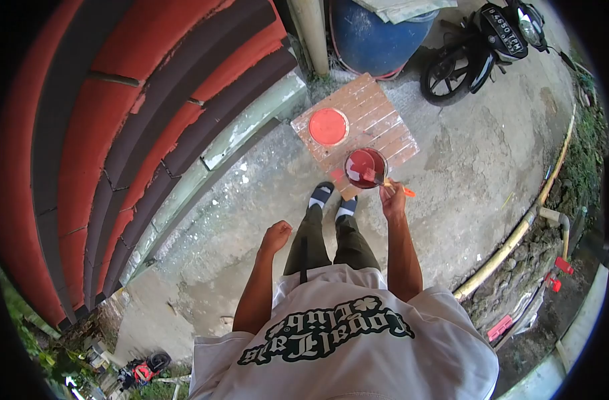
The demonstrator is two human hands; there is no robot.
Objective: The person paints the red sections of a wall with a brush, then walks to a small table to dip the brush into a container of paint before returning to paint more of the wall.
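My right hand (392, 198) grips a paintbrush (409, 193) by its orange handle. The brush's bristle end reaches over the open paint can (382, 162), which holds dark red paint and a paler patch. This can stands at the near corner of a slatted wooden tabletop (391, 137). Farther back on the same boards lies a round, bright red lid or container top (328, 127). Curled into a loose fist, my left hand (276, 237) hangs beside my leg, away from the paint, with nothing visible in it.
To the left rises a wall (151, 100) with red and dark stripes and a pale green base. A blue barrel (378, 40) stands behind the boards, beside a parked motorcycle (474, 57). Bamboo or pipe edging (498, 260) borders the concrete on the right.
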